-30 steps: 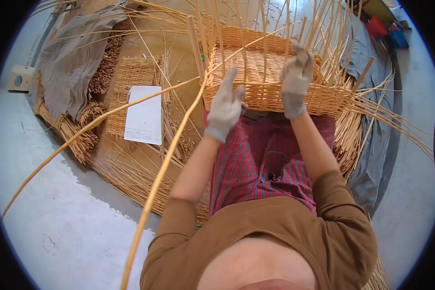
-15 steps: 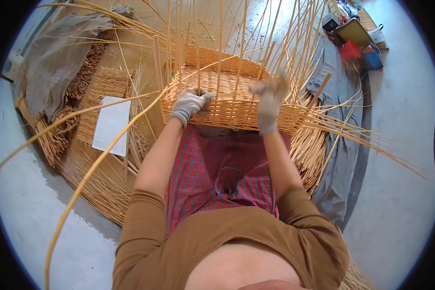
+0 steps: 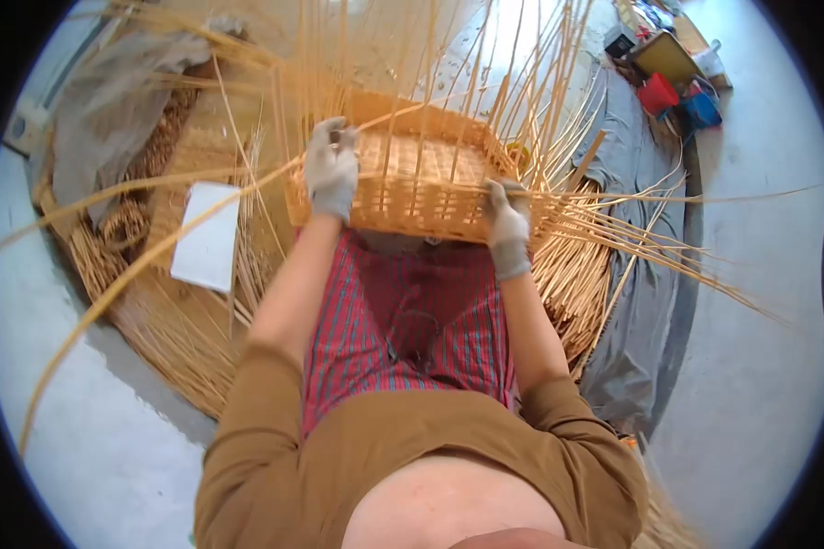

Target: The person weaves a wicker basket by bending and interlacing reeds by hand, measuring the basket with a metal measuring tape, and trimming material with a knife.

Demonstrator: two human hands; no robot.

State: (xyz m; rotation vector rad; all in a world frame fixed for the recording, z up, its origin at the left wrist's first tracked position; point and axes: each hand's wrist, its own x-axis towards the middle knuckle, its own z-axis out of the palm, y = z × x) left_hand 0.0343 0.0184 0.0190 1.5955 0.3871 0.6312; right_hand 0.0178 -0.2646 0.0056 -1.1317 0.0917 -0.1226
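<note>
A rectangular wicker basket with tall upright stakes lies across my lap, its near wall facing me. My left hand, in a pale glove, is at the basket's left front rim with its fingers curled; whether a rod is between them is blurred. At the right front, my right hand has thumb and fingers closed at the rim, on a thin willow rod that stretches out to the right. Two thick rods curve from the basket's left corner toward the lower left.
Willow bundles lie at the left under a grey cloth. Beside them is a white sheet on a woven panel. More willow rods fan out at the right, near a blue-grey cloth, a red container and a blue container.
My left hand has gone up from the near wall to the left stakes. My right hand has come down to the rim and closed, and a thin rod now points right.
</note>
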